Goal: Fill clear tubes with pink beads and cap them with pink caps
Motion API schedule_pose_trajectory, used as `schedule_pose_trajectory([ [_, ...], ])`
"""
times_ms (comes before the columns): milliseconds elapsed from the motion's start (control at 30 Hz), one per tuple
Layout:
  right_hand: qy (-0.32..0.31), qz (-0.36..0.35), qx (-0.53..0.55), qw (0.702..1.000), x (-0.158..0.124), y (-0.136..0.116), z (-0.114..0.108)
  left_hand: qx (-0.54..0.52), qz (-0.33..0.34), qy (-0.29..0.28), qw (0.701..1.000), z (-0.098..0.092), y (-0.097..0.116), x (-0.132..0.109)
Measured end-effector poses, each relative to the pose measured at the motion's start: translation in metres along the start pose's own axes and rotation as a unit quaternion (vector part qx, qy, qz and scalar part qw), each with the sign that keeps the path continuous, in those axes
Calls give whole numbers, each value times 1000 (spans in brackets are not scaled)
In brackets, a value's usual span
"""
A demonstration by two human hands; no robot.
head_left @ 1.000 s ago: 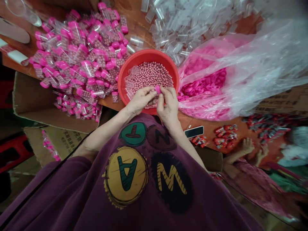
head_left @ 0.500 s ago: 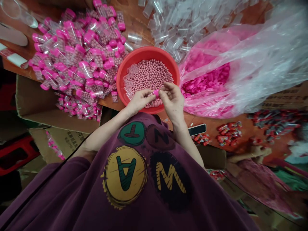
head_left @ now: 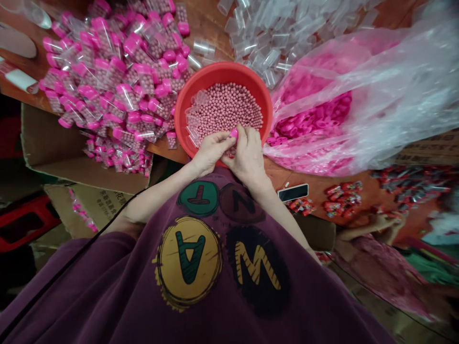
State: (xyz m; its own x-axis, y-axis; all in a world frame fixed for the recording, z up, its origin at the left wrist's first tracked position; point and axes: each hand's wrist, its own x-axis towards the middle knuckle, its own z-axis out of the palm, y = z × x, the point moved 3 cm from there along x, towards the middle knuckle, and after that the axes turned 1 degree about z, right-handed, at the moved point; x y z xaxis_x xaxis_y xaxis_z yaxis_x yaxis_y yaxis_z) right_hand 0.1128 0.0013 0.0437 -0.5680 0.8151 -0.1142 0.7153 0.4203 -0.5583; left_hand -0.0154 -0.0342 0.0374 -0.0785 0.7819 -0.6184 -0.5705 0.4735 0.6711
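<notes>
Over the near rim of a red basin (head_left: 183, 81), my two hands meet around one small tube with a pink cap (head_left: 234, 133). Its body is mostly hidden by fingers. My left hand (head_left: 211, 150) is closed on it from the left. My right hand (head_left: 249, 155) closes over it from the right, fingers folded against the cap. Pink beads (head_left: 229, 107) fill much of the basin, with several clear empty tubes (head_left: 193, 117) lying among them at the left side.
Left of the basin is a heap of filled pink-capped tubes (head_left: 118, 76), above an open cardboard box (head_left: 50, 148) holding more. Clear tubes (head_left: 272, 33) lie behind. To the right are a plastic bag (head_left: 373, 100) with pink caps (head_left: 322, 117), a phone (head_left: 293, 192), and another person's arm (head_left: 366, 229).
My right hand has turned and folded its fingers around the pink-capped tube, where before it pinched the cap with fingers raised. The view has shifted slightly.
</notes>
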Motion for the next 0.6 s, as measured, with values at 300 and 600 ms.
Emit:
schedule_pose_trajectory([
  [300,28,-41,18,999,7,18,17,-25,-4,11,1000,-9,-12,7],
  [600,20,7,58,998,13,18,54,-54,-37,19,998,-31,-27,21],
])
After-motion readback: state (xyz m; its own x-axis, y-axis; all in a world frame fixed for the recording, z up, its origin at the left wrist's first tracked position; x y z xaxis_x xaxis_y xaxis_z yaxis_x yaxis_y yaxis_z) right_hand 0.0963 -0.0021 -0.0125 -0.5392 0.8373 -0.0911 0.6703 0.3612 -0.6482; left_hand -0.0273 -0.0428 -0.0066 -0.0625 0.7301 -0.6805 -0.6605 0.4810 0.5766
